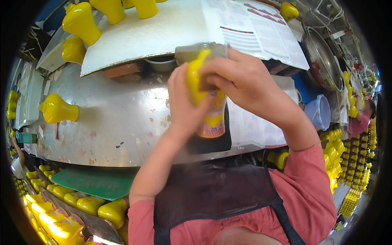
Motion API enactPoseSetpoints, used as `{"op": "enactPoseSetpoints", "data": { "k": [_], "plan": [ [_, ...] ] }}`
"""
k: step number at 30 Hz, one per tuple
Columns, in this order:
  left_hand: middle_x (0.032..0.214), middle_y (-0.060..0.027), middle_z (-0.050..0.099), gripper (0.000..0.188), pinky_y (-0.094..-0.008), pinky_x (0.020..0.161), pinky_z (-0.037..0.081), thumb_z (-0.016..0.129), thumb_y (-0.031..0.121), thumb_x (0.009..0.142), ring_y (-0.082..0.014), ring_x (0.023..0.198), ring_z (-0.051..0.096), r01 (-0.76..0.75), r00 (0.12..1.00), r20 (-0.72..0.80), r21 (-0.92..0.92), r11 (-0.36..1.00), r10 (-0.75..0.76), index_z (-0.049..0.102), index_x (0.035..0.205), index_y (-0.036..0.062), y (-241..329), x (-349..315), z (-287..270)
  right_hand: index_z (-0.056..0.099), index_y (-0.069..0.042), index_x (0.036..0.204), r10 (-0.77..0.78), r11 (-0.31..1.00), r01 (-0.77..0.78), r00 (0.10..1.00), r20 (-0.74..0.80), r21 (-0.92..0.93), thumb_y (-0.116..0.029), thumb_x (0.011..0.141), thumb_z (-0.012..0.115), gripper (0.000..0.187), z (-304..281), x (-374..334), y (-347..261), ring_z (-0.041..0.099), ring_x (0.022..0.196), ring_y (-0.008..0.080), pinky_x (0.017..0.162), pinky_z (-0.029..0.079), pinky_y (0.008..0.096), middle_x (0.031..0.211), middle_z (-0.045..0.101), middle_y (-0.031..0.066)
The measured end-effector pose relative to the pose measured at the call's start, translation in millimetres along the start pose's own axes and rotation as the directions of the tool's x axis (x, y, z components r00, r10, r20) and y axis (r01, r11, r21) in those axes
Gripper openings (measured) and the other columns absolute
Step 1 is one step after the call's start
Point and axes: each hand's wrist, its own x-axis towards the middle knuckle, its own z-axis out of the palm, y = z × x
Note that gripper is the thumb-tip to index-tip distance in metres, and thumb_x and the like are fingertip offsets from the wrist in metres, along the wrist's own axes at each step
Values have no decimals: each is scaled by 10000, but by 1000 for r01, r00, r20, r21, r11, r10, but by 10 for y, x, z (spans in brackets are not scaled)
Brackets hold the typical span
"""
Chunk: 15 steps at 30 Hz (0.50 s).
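A glossy yellow vase-shaped bottle (194, 81) is held over the near middle of the metal table, its patterned pink and purple lower band toward me. My left hand (182, 102) is closed round its left side, thumb across the front. On the bottle's upper right, my right hand (241, 75) is closed, fingertips pinching a small brown flat piece (207, 83) against the surface; motion blurs it. Just beyond the bottle is a blurred grey-brown block-like thing (183, 53). Under the bottle lies a black pad (220, 143).
White board (151, 34) spans the far side, with several yellow bottles (81, 24) at its left. Another yellow bottle (59, 108) stands on the metal table (106, 130). At right is a pale blue bucket (318, 112). Yellow bottles (112, 213) fill racks at lower left, beside a green board (92, 182).
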Motion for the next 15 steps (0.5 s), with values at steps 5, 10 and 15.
{"op": "enactPoseSetpoints", "data": {
  "k": [5,10,15],
  "plan": [
    [1516,-200,382,744,-459,1167,351,685,249,907,-350,1401,405,83,996,-28,-186,979,-90,358,1535,18,33,23,-107,768,-121,1088,-325,923,255,918,-228,-289,-72,718,754,373,37,-100,-36,731,867,219,703,600,336,965,724,68],
    [1530,-117,414,567,-403,1179,337,422,371,1101,-252,1423,400,374,927,172,-489,788,-333,299,1588,109,114,97,-135,738,-120,975,-528,849,526,849,-20,-57,-128,734,733,241,229,-481,-239,641,699,225,620,540,344,769,617,24],
    [1528,-109,428,532,-396,1165,371,407,263,1113,-239,1386,454,506,858,250,-564,653,-449,215,1603,179,304,99,8,742,-127,984,-254,967,250,904,-343,-56,-104,730,747,256,289,-627,23,707,846,258,712,585,365,906,687,57]
  ]
}}
